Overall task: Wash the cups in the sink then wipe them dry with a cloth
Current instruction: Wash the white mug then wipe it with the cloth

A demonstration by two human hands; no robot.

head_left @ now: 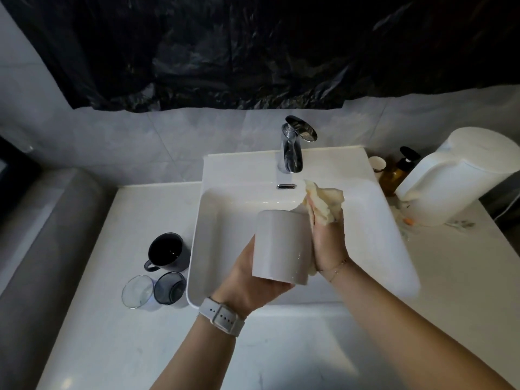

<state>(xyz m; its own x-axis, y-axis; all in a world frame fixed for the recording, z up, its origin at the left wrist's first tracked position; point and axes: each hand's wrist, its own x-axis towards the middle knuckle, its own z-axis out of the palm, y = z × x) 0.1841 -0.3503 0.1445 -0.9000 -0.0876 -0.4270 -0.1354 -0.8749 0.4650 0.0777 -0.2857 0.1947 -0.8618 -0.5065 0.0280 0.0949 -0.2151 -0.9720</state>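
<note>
Drying over the sink [394, 249], the left hand [253, 288] grips the white cup [281, 246] while the right hand [329, 240] presses a bunched cloth [323, 201] against its side, with three cups [166, 251] waiting on the table [112, 333], likely still to do.

Counter [112, 347] bears sink [394, 249], 3 cups [166, 253]

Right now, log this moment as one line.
step: drying | left hand: holds white cup | right hand: presses cloth on cup | over sink
</note>
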